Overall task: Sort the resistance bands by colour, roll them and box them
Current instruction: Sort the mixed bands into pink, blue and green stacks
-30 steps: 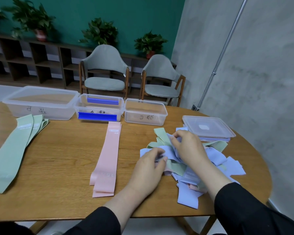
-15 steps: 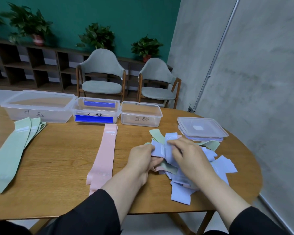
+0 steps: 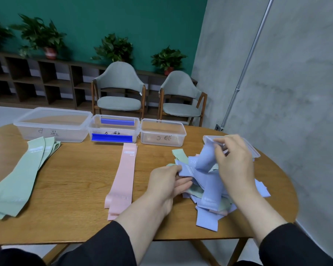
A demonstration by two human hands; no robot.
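While the round wooden table (image 3: 81,181) carries everything, entries run from its left edge: green bands (image 3: 13,181), laid flat in a fanned stack; behind them a large clear box (image 3: 54,123), then a blue-clipped box (image 3: 113,129) and a small clear box (image 3: 162,132). Pink bands (image 3: 121,179), flat, at table centre. Left hand (image 3: 166,184) pinches a blue band's edge in the mixed pile (image 3: 210,191). Right hand (image 3: 234,160) pinches a lifted blue band (image 3: 205,158) above that pile. Clear lids (image 3: 255,151) at the table's right edge.
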